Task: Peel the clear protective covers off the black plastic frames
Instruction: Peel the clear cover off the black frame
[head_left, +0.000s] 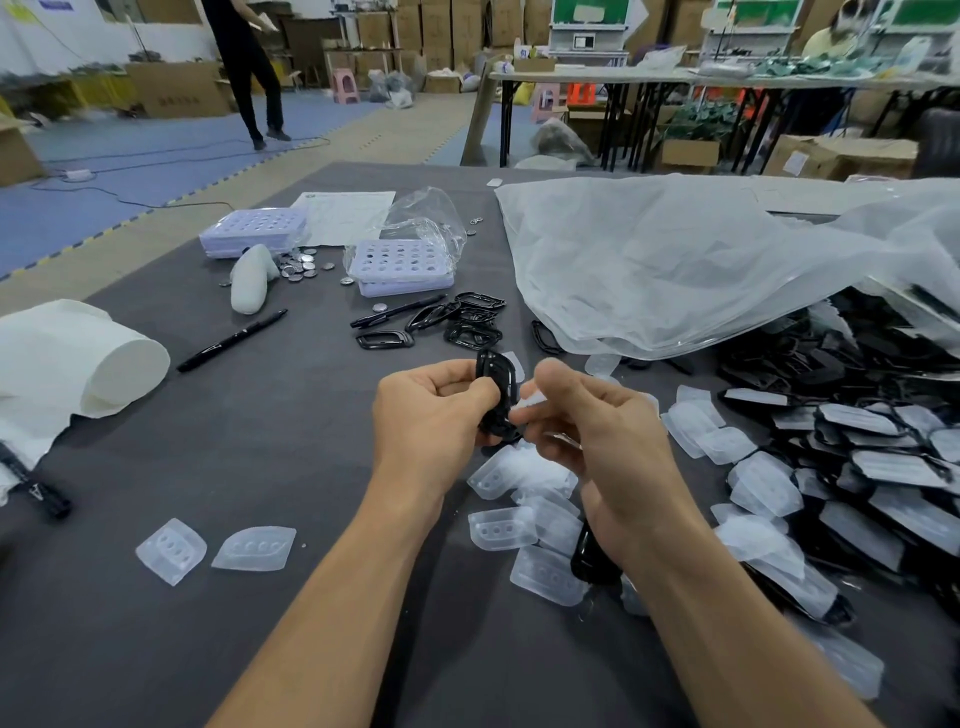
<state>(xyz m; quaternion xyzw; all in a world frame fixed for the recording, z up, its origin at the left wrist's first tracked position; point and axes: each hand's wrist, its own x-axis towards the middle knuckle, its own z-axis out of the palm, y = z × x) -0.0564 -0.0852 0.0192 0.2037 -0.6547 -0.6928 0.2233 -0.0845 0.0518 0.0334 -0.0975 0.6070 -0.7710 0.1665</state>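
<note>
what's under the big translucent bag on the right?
Black frames spill from under the near edge of the bag, many in clear covers. Deeper in, the cloudy plastic hides whatever lies there.

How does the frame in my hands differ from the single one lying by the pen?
The held frame stands on edge in the left hand; the lying frame rests flat, untouched. The right hand pinches a clear cover at the held frame; the lying frame is bare. Both are black.

The left hand (431, 410) and right hand (608, 415) are bare, as are both arms. The left forearm (332, 597) enters from 7 o'clock and the right forearm (727, 597) from 5 o'clock, uncovered to the frame's edge.
</note>
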